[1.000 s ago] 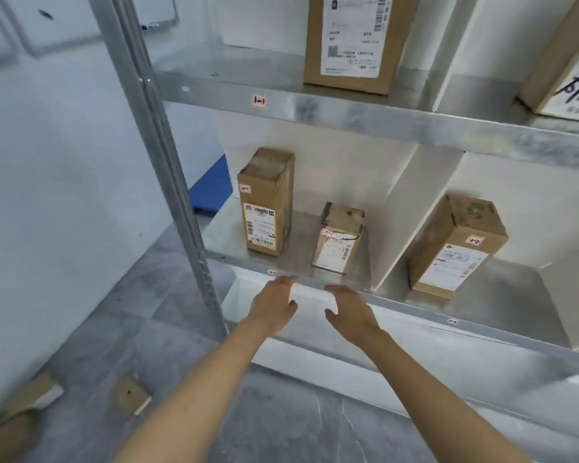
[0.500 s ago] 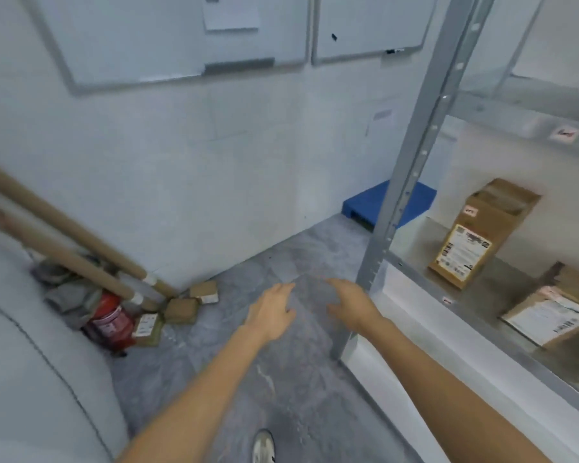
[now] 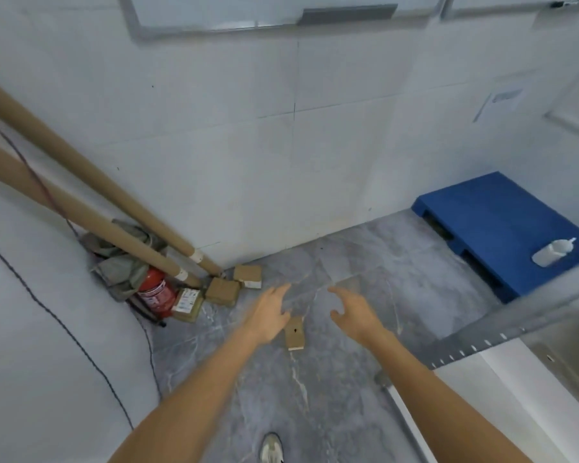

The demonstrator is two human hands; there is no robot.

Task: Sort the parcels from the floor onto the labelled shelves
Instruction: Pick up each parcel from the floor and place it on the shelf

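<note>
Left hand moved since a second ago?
Yes: the left hand crossed leftward past the shelf post, now over the floor beside the small parcel.

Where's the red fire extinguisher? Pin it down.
Head view, left: the fire extinguisher sits in the corner under the leaning cardboard tubes, beside a labelled parcel.

Person, one: left hand (image 3: 268,315), right hand (image 3: 355,312), forearms bare. Footwear: pale grey-white shoe (image 3: 271,447), toe only, well behind the hands.
</note>
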